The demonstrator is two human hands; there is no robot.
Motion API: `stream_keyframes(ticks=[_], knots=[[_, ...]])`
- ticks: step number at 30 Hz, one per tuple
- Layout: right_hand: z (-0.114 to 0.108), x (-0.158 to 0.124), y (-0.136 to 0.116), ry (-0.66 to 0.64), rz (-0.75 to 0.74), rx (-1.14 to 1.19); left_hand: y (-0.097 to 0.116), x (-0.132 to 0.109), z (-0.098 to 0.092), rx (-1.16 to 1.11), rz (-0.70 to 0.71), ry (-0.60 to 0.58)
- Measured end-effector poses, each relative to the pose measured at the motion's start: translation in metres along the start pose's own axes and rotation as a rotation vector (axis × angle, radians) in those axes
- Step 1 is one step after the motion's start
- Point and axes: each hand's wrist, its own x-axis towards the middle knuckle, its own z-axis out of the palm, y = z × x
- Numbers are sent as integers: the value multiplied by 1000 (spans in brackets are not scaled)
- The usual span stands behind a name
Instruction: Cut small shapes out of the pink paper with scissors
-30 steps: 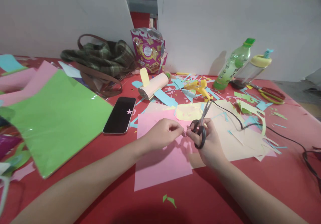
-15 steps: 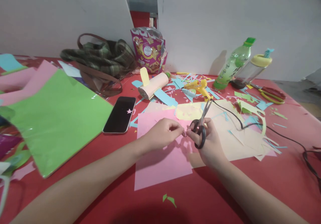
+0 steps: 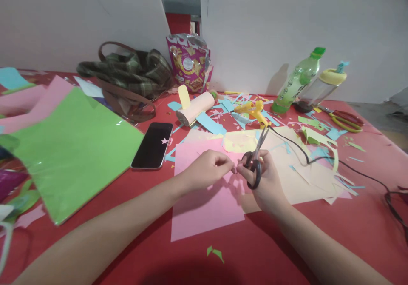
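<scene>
Above a pink sheet of paper, my left hand is closed in a pinch on what looks like a tiny pink paper piece, mostly hidden by the fingertips. My right hand holds black-handled scissors, blades pointing up and away from me. Its thumb and finger meet the left fingertips at the tiny piece. Pink scraps lie just under the hands. A small pink star rests on a dark phone left of the sheet.
A yellow glue gun with a black cord lies behind the hands, among paper scraps. A paper-covered tube, snack bag and green bottle stand farther back. A green paper pack lies at left.
Almost nothing differs. Both hands stay fingertip to fingertip, and the scissors keep their place in the right hand.
</scene>
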Motion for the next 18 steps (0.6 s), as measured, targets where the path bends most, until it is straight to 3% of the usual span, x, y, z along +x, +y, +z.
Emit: stream_keyframes(ticks=[18], knots=[[0, 0, -1, 9, -4, -1, 1, 0, 1, 78, 128, 19]])
